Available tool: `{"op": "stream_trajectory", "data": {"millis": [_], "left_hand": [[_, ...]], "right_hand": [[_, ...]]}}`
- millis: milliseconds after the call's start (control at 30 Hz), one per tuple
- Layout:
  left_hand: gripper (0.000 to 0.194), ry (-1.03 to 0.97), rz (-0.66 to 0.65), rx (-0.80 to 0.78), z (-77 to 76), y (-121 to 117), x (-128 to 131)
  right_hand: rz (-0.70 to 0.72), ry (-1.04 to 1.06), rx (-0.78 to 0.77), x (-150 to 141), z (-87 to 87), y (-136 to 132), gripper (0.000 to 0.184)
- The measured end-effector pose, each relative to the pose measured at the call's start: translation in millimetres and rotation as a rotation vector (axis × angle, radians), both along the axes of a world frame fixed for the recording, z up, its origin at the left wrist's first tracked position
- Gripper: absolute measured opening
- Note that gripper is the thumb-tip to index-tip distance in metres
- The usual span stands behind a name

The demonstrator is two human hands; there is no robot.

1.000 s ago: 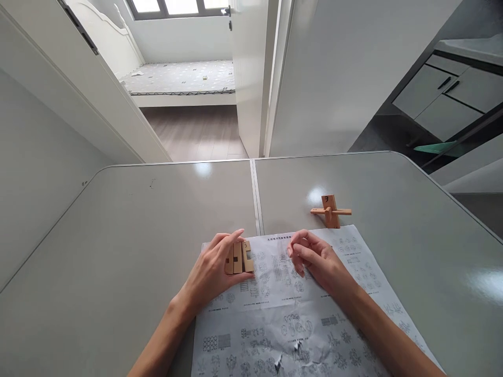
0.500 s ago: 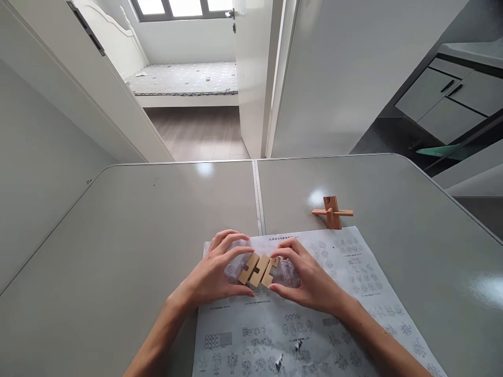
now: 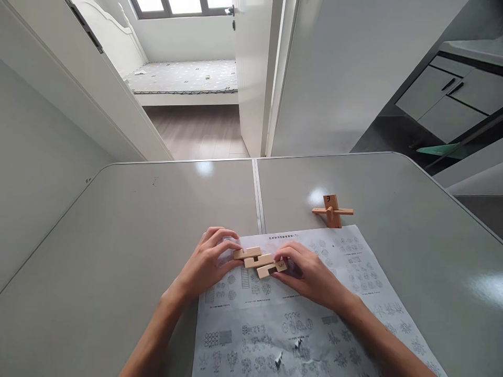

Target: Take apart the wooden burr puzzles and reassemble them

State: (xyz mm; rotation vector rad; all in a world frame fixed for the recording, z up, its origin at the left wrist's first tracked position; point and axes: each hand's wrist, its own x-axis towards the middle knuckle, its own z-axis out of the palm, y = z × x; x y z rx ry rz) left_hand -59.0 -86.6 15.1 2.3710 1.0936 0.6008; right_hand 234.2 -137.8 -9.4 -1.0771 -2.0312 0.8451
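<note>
Three notched wooden bars [image 3: 259,261] lie side by side, nearly crosswise, on a printed instruction sheet [image 3: 298,314]. My left hand [image 3: 206,262] pinches their left end with curled fingers. My right hand [image 3: 310,272] grips their right end, thumb and fingers closed on the nearest bar. Farther right on the grey table [image 3: 137,220] stands a small assembled wooden cross piece [image 3: 332,211] marked with a dark numeral, apart from both hands.
The table has a seam down its middle [image 3: 256,193] and rounded far corners. Beyond it a doorway opens onto a wood floor and a bed [image 3: 184,78]. Dark cabinets [image 3: 451,99] stand at the right.
My right hand came in from the right and took hold of the bars with the left. Together the hands turned the bars from upright to diagonal to nearly crosswise.
</note>
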Motion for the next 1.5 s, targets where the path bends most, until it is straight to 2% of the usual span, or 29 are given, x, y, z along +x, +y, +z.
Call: {"op": "stream_trajectory", "data": {"millis": [167, 300, 433, 533, 633, 733, 833, 1033, 1167, 1267, 1367, 1500], "left_hand": [[0.015, -0.101, 0.127, -0.016, -0.5, -2.4, 6.3], [0.026, -0.197, 0.253, -0.173, 5.8, -8.1, 13.9], [0.038, -0.204, 0.306, -0.339, 10.6, -16.9, 24.9], [0.042, -0.249, 0.272, -0.425, 11.5, -24.5, 35.2], [0.040, -0.297, 0.245, -0.494, 9.7, -33.6, 46.7], [0.035, -0.345, 0.240, -0.517, 5.8, -43.2, 55.8], [0.031, -0.369, 0.194, -0.531, 3.1, -49.3, 58.8], [0.027, -0.236, 0.042, -0.539, 8.2, -50.5, 57.0], [0.022, -0.198, -0.005, -0.491, 6.9, -53.0, 59.7], [0.023, -0.251, 0.021, -0.493, 1.3, -56.0, 60.1], [0.022, -0.352, 0.122, -0.603, -1.7, -56.4, 60.1], [0.039, -0.645, 0.288, -0.745, 3.1, -49.7, 63.4]], "right_hand": [[-0.067, 0.186, -0.147, 0.2, 3.8, 0.5, 0.010], [-0.150, 0.332, -0.286, 2.8, 5.9, 2.5, 0.016], [-0.155, 0.486, -0.446, 4.8, 8.0, 2.9, 0.020], [-0.056, 0.639, -0.557, 3.8, 10.9, 2.1, 0.027], [0.162, 0.756, -0.654, 2.5, 12.4, 1.3, 0.040], [0.365, 0.794, -0.733, 3.0, 10.7, 0.3, 0.044], [0.426, 0.826, -0.769, 4.9, 7.8, -0.8, 0.043], [0.358, 0.971, -0.783, 5.4, 6.3, -2.5, 0.040], [0.323, 1.053, -0.813, 1.8, 5.7, -3.7, 0.039], [0.313, 1.079, -0.829, 0.2, 5.5, -4.3, 0.040], [0.295, 1.085, -0.837, 0.5, 6.6, -4.5, 0.039], [0.263, 1.065, -0.849, 1.5, 7.9, -3.9, 0.039]]}}
